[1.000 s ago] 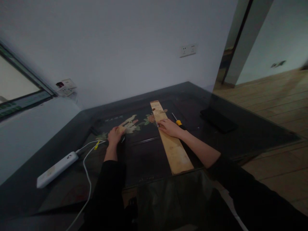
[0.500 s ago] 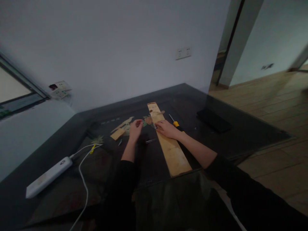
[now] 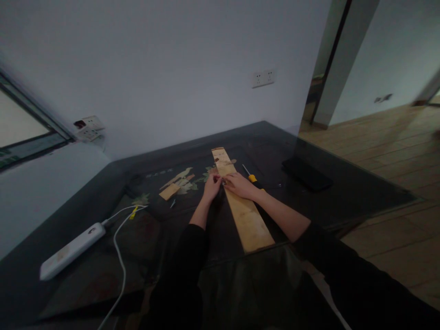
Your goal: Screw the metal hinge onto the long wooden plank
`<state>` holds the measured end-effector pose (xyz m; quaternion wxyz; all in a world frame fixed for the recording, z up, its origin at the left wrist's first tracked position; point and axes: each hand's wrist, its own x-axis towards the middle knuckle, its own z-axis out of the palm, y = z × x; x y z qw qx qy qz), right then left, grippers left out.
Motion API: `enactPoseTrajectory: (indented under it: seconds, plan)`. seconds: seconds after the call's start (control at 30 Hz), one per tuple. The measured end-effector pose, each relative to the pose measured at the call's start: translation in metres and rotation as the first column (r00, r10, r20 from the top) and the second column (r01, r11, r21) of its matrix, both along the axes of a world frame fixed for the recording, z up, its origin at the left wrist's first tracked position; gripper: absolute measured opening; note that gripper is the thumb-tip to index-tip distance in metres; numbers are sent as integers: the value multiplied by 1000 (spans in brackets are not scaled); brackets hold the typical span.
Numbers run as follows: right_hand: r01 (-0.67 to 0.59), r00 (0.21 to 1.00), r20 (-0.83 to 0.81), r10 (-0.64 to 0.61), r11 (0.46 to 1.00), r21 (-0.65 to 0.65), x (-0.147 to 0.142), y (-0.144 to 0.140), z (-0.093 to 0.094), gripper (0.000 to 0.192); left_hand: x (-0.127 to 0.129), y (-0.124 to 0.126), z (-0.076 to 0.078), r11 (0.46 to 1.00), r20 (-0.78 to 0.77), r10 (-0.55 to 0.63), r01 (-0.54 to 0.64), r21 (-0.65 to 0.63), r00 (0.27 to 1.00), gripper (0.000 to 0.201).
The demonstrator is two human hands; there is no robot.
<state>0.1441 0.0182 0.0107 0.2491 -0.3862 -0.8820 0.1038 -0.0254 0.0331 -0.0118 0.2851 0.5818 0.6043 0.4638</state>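
A long, pale wooden board (image 3: 245,217) lies on the dark table, pointing away from me. My right hand (image 3: 238,184) rests on its middle, fingers closed around a small shiny metal piece (image 3: 223,182) near the left edge. Close beside that piece, my left hand (image 3: 212,185) has its fingertips pinched together. What the left fingertips hold, if anything, is too small to make out. To the right of the board lies a screwdriver (image 3: 252,178) with a yellow and black handle, partly hidden by my right hand and forearm.
Left of my hands are a small wood block (image 3: 169,191) and a small metal piece (image 3: 173,203). A white power strip (image 3: 73,251) with its cable (image 3: 121,261) occupies the table's left side. A flat black object (image 3: 307,174) lies at the right.
My left hand has moved right, up to the board's edge beside my right fingers. The thin metal item that lay left of the board no longer shows. My right hand has stayed nearly still.
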Motion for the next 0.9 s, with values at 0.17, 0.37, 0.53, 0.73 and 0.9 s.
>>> enactPoseTrajectory:
  seconds: [0.17, 0.37, 0.53, 0.73, 0.9]
  plan:
    - [2, 1000, 2, -2, 1000, -8, 1, 0, 1, 35, 1, 0, 3, 1000, 11, 6, -6, -6, 1000, 6]
    - [3, 1000, -11, -4, 1000, -5, 0, -1, 0, 36, 1, -6, 12, 1000, 118, 27, -25, -19, 993, 12]
    - [83, 993, -78, -86, 996, -44, -2, 4, 6, 31, 0, -8, 15, 996, 191, 54, -38, -86, 980, 16]
    - [251, 967, -27, -255, 963, -93, -14, 22, 28, 19, 2, -8, 16, 983, 183, 26, 9, -184, 983, 16]
    - [306, 949, 98, -298, 949, -78, -25, 20, 29, 20, 5, -8, 9, 989, 218, 21, 12, -149, 976, 14]
